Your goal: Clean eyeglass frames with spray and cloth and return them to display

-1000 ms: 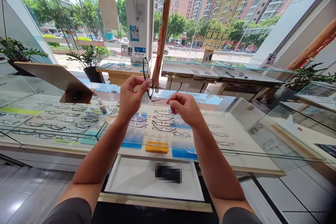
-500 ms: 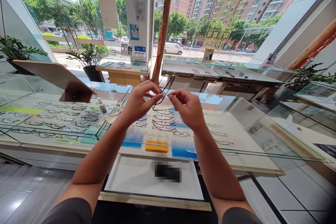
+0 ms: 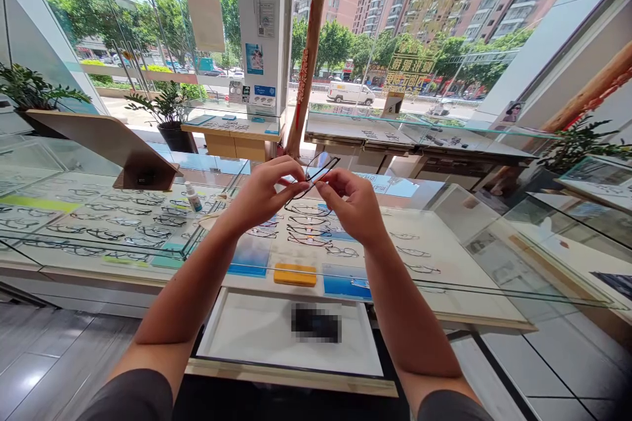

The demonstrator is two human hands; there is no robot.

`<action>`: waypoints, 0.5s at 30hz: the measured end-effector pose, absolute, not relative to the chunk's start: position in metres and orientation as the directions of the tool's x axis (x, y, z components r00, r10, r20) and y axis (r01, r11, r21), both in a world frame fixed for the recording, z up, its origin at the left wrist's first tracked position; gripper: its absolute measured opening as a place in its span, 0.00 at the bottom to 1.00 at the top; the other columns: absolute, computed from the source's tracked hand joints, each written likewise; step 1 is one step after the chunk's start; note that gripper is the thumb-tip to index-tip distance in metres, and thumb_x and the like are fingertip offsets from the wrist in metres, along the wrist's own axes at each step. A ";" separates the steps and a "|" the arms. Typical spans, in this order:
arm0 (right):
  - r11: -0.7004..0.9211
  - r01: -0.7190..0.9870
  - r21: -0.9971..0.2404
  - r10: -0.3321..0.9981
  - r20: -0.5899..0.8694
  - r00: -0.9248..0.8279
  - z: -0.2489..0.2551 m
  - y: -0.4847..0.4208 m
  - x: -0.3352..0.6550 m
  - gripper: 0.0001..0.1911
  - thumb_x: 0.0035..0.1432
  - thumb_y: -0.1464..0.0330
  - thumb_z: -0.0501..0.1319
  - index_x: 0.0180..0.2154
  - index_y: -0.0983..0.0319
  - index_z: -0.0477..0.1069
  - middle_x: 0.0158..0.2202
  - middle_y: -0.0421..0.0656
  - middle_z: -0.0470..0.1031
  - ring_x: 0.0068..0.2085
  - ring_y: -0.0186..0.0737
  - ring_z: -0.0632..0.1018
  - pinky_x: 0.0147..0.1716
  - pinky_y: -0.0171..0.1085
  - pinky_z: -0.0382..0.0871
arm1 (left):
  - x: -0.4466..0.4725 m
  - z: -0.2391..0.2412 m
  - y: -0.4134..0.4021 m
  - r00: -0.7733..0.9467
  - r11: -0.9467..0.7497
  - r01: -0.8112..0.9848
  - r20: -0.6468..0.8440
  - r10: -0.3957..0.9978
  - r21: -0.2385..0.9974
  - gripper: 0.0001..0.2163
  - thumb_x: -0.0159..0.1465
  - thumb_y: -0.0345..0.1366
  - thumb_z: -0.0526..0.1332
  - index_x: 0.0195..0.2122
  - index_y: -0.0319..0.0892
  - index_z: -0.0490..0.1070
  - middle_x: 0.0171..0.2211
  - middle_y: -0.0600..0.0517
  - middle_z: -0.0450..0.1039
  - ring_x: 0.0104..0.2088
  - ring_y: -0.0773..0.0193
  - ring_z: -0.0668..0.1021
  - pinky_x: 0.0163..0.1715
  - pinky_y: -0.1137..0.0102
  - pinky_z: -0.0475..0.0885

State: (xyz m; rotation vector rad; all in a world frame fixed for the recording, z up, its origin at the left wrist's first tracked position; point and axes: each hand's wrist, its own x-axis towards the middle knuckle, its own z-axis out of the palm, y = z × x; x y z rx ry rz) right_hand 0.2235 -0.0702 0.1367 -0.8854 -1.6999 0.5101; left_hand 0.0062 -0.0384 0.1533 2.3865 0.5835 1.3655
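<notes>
A pair of thin black-framed glasses is held up over the glass display case. My left hand pinches the frame from the left with thumb and fingers closed. From the right, my right hand pinches it as well, fingertips almost meeting the left ones. One lens sticks up and to the right above both hands. Rows of other glasses lie inside the case directly below.
A yellow block and blue cards lie in the case. An open white drawer tray sits below at the front. A small spray bottle stands at left near a slanted wooden stand. Potted plants and more counters stand behind.
The glasses came down from an upright hold in the left hand to a flatter hold. The right hand moved left and took hold of the frame, so both hands now meet.
</notes>
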 end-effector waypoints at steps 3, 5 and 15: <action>0.637 0.279 -0.719 0.766 0.631 -0.124 0.137 -0.070 0.223 0.12 0.69 0.57 0.67 0.38 0.58 0.76 0.26 0.36 0.71 0.26 0.33 0.69 0.27 0.38 0.61 | 0.006 0.155 -0.040 0.462 -0.860 0.179 0.731 0.502 0.478 0.08 0.73 0.40 0.67 0.37 0.44 0.77 0.39 0.49 0.78 0.39 0.64 0.80 0.42 0.68 0.83; 0.649 0.240 -0.722 0.758 0.640 -0.125 0.137 -0.070 0.222 0.11 0.69 0.59 0.67 0.37 0.58 0.76 0.27 0.37 0.73 0.26 0.33 0.69 0.28 0.38 0.63 | 0.006 0.156 -0.041 0.454 -0.853 0.168 0.730 0.511 0.493 0.08 0.72 0.41 0.68 0.37 0.44 0.77 0.39 0.49 0.79 0.40 0.64 0.81 0.42 0.69 0.83; 0.631 0.069 -0.773 0.775 0.624 -0.099 0.140 -0.068 0.222 0.12 0.65 0.57 0.69 0.36 0.58 0.76 0.24 0.35 0.70 0.24 0.32 0.69 0.25 0.36 0.65 | 0.000 0.154 -0.035 0.390 -0.806 0.098 0.722 0.571 0.584 0.11 0.70 0.45 0.71 0.38 0.44 0.79 0.41 0.47 0.81 0.43 0.62 0.82 0.38 0.72 0.80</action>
